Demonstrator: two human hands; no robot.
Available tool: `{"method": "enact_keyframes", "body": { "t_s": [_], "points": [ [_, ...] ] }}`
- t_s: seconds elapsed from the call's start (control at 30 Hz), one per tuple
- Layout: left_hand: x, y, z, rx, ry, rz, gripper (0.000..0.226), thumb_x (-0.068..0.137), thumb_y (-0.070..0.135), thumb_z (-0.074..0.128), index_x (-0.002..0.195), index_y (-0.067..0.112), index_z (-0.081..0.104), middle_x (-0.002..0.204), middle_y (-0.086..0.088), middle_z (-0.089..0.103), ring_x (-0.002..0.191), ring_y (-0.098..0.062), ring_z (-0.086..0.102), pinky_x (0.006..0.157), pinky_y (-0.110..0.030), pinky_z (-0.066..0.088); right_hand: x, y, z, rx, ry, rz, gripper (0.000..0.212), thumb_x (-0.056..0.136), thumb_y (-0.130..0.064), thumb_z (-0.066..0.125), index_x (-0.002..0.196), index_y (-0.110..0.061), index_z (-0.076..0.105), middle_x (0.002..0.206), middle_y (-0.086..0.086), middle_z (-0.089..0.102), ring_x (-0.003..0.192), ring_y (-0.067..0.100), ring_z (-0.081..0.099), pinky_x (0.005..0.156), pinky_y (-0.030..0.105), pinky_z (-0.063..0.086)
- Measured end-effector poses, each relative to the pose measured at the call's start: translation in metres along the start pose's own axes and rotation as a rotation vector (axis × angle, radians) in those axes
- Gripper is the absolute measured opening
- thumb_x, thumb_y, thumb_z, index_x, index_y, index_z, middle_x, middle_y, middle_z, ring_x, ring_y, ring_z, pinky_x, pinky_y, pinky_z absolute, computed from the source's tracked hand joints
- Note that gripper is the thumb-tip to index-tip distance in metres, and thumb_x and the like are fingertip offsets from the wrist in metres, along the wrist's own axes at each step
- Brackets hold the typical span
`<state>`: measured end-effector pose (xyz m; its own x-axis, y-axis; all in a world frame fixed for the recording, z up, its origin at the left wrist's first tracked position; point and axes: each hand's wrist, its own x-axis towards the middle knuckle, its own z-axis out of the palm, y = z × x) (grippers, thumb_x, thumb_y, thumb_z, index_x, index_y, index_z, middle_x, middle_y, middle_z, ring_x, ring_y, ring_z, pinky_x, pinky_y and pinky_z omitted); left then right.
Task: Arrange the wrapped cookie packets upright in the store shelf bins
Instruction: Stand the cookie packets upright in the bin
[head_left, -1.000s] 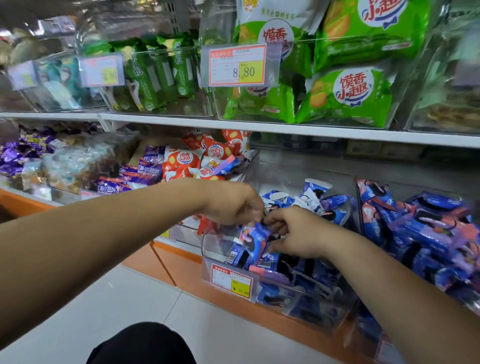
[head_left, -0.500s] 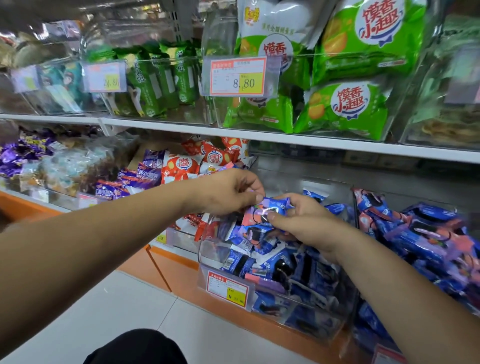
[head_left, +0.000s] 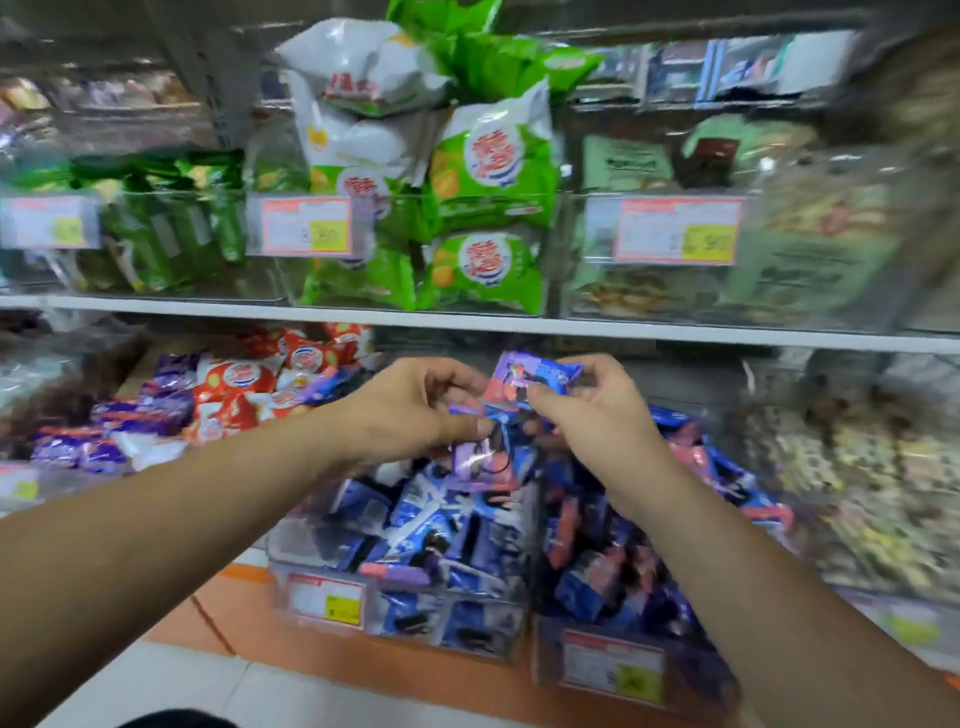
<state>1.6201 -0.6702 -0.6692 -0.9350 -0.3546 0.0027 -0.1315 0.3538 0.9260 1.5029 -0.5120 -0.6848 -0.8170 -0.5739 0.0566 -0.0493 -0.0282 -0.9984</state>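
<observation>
Above the bin (head_left: 291, 545), cookie packets (head_left: 530, 376) aloft.

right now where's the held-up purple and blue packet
Head view, centre: the packet is held between the left hand and right hand, above the clear cookie bin, below the shelf edge.

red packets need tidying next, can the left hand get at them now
Probably yes: the red and white packets lie uncovered beside the left hand, nothing between. But it pinches a purple cookie packet, so no free grasp.
</observation>
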Motion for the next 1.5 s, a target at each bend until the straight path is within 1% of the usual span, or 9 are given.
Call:
{"method": "enact_keyframes", "body": {
  "t_s": [0.13,0.27,0.33,0.43,0.57,0.73,1.0,1.23,1.5],
  "points": [
    [0.018,0.017,0.043,-0.097,0.050,-0.078,0.031,0.085,0.012,0.081,0.108,0.000,0.066,0.085,-0.014,0.065,0.068,-0.022,0.061,0.054,-0.028,0.054,-0.008,0.001,-0.068,-0.105,0.310,-0.057,0.032,0.080,-0.027,0.083,0.095,-0.020,0.056,0.075,-0.002,0.069,0.064,0.014,0.061,0.063,0.029,0.047],
    [0.036,0.030,0.082,-0.126,0.002,-0.082,0.032,0.084,0.018,0.083,0.103,-0.005,0.070,0.086,-0.019,0.071,0.057,-0.015,0.062,0.057,-0.025,0.054,-0.012,0.012,-0.117,-0.261,0.380,-0.103,0.026,0.080,-0.020,0.084,0.087,-0.015,0.060,0.062,-0.002,0.052,0.047,0.010,0.048,0.053,0.028,0.038],
    [0.043,0.035,0.096,-0.166,-0.026,-0.091,0.034,0.084,0.019,0.083,0.106,-0.003,0.069,0.087,-0.014,0.073,0.063,-0.017,0.065,0.063,-0.028,0.057,-0.010,0.017,-0.130,-0.374,0.385,-0.089,0.029,0.080,-0.026,0.085,0.098,-0.014,0.065,0.068,-0.002,0.054,0.059,0.016,0.051,0.063,0.031,0.040],
    [0.050,0.037,0.104,-0.184,-0.014,-0.089,0.037,0.084,0.010,0.082,0.115,-0.001,0.065,0.091,-0.011,0.072,0.077,-0.023,0.068,0.069,-0.030,0.060,-0.010,0.021,-0.142,-0.629,0.359,-0.003,0.067,0.087,-0.036,0.078,0.142,-0.009,0.051,0.117,0.009,0.066,0.111,0.029,0.063,0.092,0.033,0.046],
    [0.042,0.028,0.081,-0.006,0.048,-0.009,0.023,0.086,0.002,0.078,0.108,0.005,0.070,0.087,-0.007,0.072,0.071,-0.014,0.067,0.070,-0.027,0.060,-0.017,0.020,-0.134,-0.987,0.387,-0.269,0.050,0.092,-0.023,0.068,0.136,-0.003,0.057,0.130,0.016,0.059,0.127,0.035,0.049,0.109,0.041,0.038],
    [0.014,0.001,0.018,0.255,0.022,0.036,0.018,0.084,0.006,0.082,0.100,0.012,0.076,0.085,-0.004,0.079,0.075,-0.014,0.071,0.075,-0.029,0.060,-0.033,0.007,-0.070,-0.881,0.033,-0.513,0.026,0.098,-0.023,0.061,0.121,-0.017,0.070,0.118,-0.003,0.068,0.115,0.016,0.059,0.100,0.032,0.047],
    [-0.045,-0.052,-0.073,0.891,-0.217,0.145,0.008,0.086,0.017,0.078,0.094,0.021,0.078,0.080,0.017,0.073,0.074,0.003,0.068,0.069,-0.019,0.054,-0.026,0.009,0.036,-1.088,-0.647,-0.376,0.029,0.094,-0.041,0.067,0.117,-0.024,0.071,0.116,-0.005,0.068,0.110,0.016,0.061,0.093,0.033,0.051],
    [-0.045,-0.067,-0.094,1.242,-0.351,0.177,0.031,0.080,0.031,0.062,0.108,0.032,0.075,0.104,0.009,0.074,0.092,-0.016,0.069,0.078,-0.034,0.055,-0.003,0.030,0.099,-1.311,-0.941,-0.169,0.058,0.084,-0.054,0.076,0.133,-0.026,0.061,0.132,-0.003,0.060,0.116,0.022,0.060,0.097,0.039,0.052],
    [-0.003,-0.070,-0.081,1.364,-0.630,0.065,0.042,0.084,0.020,0.074,0.123,0.035,0.069,0.111,0.014,0.072,0.096,-0.014,0.064,0.072,-0.022,0.037,0.013,0.047,0.092,-1.142,-1.050,-0.047,0.043,0.074,-0.056,0.082,0.112,-0.038,0.074,0.108,-0.017,0.069,0.099,0.008,0.065,0.093,0.031,0.055]
  ]
}}
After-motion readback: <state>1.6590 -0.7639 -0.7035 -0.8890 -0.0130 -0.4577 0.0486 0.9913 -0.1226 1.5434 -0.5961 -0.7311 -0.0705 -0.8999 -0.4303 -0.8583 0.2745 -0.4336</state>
